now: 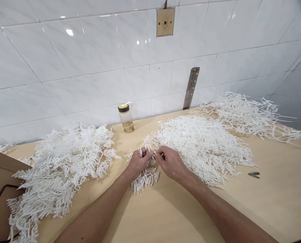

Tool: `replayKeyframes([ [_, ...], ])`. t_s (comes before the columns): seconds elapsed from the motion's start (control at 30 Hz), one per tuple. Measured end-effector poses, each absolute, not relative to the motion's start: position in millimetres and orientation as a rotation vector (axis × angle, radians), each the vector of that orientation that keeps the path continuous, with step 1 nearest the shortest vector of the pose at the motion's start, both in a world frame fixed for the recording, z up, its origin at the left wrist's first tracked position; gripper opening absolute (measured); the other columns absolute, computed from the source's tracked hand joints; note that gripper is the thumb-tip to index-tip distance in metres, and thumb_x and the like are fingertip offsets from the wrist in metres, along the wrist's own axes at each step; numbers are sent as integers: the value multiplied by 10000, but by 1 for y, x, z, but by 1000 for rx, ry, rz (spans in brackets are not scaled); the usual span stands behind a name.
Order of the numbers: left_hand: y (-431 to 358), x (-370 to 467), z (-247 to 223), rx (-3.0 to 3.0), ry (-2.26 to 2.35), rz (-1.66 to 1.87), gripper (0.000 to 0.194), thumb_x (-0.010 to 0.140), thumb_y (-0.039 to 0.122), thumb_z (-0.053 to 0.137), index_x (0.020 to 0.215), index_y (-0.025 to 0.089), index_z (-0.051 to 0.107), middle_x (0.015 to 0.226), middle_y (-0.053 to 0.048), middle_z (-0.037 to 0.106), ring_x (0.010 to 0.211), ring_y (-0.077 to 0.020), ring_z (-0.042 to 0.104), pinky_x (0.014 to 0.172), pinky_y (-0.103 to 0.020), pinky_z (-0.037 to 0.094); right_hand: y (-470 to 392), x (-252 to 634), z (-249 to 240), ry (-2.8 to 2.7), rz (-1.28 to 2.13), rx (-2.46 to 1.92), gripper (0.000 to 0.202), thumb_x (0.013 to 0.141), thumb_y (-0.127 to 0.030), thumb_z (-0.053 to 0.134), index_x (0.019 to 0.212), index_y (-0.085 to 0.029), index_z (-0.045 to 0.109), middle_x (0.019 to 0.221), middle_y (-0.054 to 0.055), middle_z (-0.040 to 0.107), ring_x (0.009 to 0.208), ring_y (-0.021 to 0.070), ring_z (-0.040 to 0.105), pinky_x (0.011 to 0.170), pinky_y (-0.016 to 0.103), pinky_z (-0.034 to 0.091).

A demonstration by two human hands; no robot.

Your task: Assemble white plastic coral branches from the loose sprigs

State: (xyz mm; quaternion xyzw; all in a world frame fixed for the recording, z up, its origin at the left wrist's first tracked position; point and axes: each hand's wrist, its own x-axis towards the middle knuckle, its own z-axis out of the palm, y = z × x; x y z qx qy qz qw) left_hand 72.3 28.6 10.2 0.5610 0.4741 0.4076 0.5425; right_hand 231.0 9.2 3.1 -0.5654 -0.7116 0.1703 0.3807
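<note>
My left hand [138, 163] is closed around a white branched sprig [145, 142] that looks like artificial twig or coral. Its tips stick out above and below the fingers. Close against it, my right hand [171, 162] pinches with thumb and forefinger by the left thumb tip; what lies in that pinch is too small to make out. Below my hands lies a small cluster of white sprigs [145, 180] on the table. A broad heap of white sprigs [201, 145] spreads just beyond my right hand, and another heap [71, 158] is off to the left.
A lidded bottle [126, 119] with some brownish liquid stands near the tiled wall [99, 91]. Longer white branches [248, 114] are piled at the back right. Small metal snips [253, 174] lie on the wooden table [274, 202]. A cardboard box [3, 189] borders the left side.
</note>
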Motion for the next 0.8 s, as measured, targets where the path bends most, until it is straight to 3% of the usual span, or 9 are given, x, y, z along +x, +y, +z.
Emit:
replayKeyframes([
  [0.17, 34, 72, 1, 1493, 1098, 908, 333, 775, 468, 670, 663, 174, 560, 581, 41, 476, 551, -106, 408, 530, -238, 327, 6, 227, 3, -1976, 143, -1499, 153, 939, -148, 447, 821, -175, 540, 823, 62, 615, 672, 174, 542, 590, 283, 357],
  [0.43, 31, 69, 3, 1529, 1086, 852, 314, 797, 444, 641, 656, 182, 539, 572, 41, 462, 539, -107, 407, 521, -241, 309, 13, 231, 3, -1901, -120, -1677, 180, 880, -47, 437, 787, -185, 505, 765, 68, 571, 581, 153, 487, 513, 274, 307],
  [0.67, 33, 69, -4, 1254, 1127, 1073, 343, 722, 466, 734, 644, 176, 568, 544, 53, 452, 488, -82, 378, 484, -219, 298, 29, 285, 19, -1356, -179, -1598, 68, 845, -252, 537, 798, -203, 531, 676, 20, 562, 565, 172, 506, 619, 327, 383],
  [0.8, 36, 67, -4, 1123, 1096, 1095, 374, 682, 489, 777, 684, 175, 573, 561, 47, 481, 476, -84, 423, 461, -213, 324, 34, 297, 16, -1315, -205, -1599, 77, 818, -263, 550, 829, -188, 564, 710, 40, 589, 564, 180, 523, 639, 349, 409],
])
